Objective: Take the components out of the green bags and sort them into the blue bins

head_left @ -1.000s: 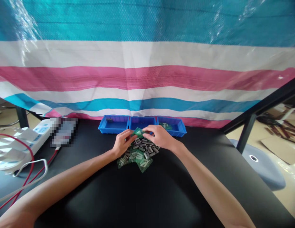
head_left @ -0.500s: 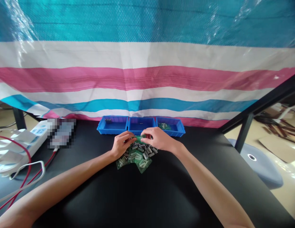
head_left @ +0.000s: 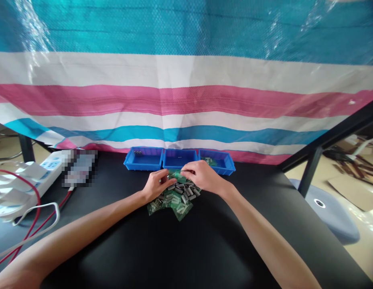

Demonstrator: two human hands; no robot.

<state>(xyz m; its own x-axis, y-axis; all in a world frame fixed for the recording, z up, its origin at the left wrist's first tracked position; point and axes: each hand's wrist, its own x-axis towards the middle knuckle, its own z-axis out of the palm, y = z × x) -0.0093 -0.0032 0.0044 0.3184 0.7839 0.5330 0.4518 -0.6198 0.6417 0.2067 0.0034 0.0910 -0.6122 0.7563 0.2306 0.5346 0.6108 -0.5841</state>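
Note:
A heap of small green circuit boards with grey metal parts (head_left: 174, 197) lies on the black table (head_left: 180, 249). Both hands rest at the far edge of the heap. My left hand (head_left: 156, 184) and my right hand (head_left: 201, 176) pinch the same small green board (head_left: 176, 174) between their fingertips, just above the heap. Behind them stand three blue trays in a row: the left tray (head_left: 143, 158) with a few dark parts, the middle tray (head_left: 179, 159), and the right tray (head_left: 218, 161) with some green pieces.
A striped plastic sheet (head_left: 186, 80) hangs behind the trays. At the left lie a white power strip (head_left: 42, 170), red and white cables (head_left: 36, 216) and a blurred-out object (head_left: 80, 168). A black frame bar (head_left: 331, 138) and a grey round seat (head_left: 327, 208) are at the right.
The green board held between both hands has come down closer to the heap, and the fingertips have drawn nearer together. The view has shifted slightly.

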